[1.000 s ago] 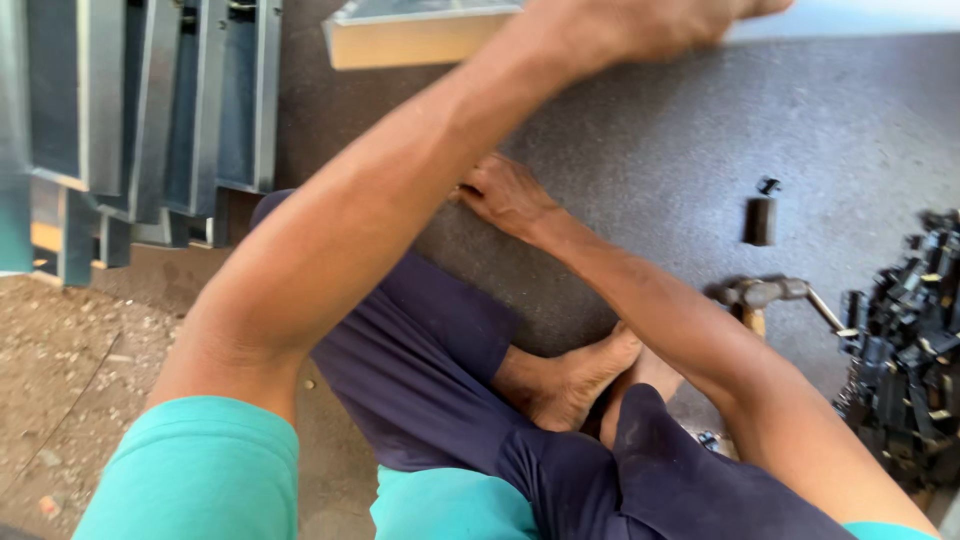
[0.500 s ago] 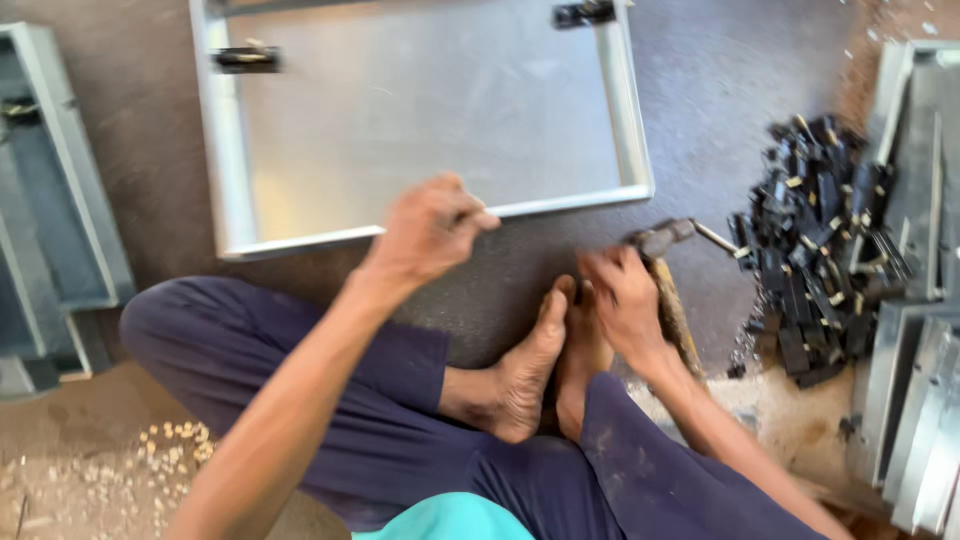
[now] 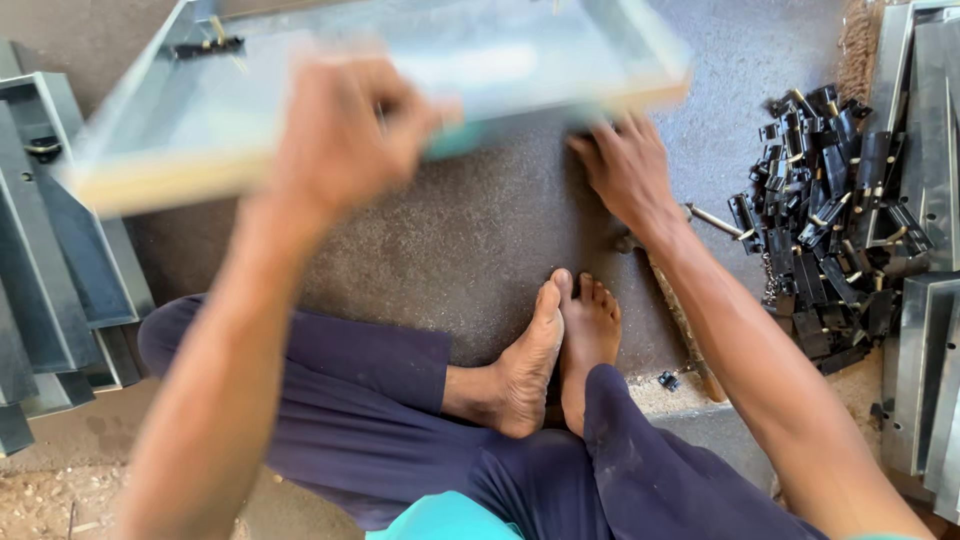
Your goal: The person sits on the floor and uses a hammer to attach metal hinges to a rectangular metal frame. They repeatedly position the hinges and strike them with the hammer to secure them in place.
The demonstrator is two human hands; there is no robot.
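**Tray lifted off the floor and tilted toward us**

Half a second before, the shallow metal tray [image 3: 520, 60] lay flat on the floor; by this moment we had raised its near edge, so it hung tilted and blurred above the dark floor [image 3: 450, 240]. The hammer that our right hand had been touching now lay apart from it.

At the far left stood a stack of grey metal channels [image 3: 50, 250], leaning on one another, probably kept within reach as finished or waiting pieces. Our left hand [image 3: 335, 135] was next, its fingers curled over the tray's near rim and gripping it, which is why that side sat highest. The tray itself held nothing loose that we could see; a small black hinge [image 3: 205, 46] was fixed near its far left corner.

Our right hand [image 3: 625, 165] reached under the tray's right corner, fingers spread; whether they gripped the edge or only steadied it we could not tell. Just right of the wrist lay the hammer [image 3: 690, 330] on the floor. Further right sat a heap of black hinges [image 3: 820, 220], and at the frame's edge more metal trays [image 3: 925, 350] stacked on edge.
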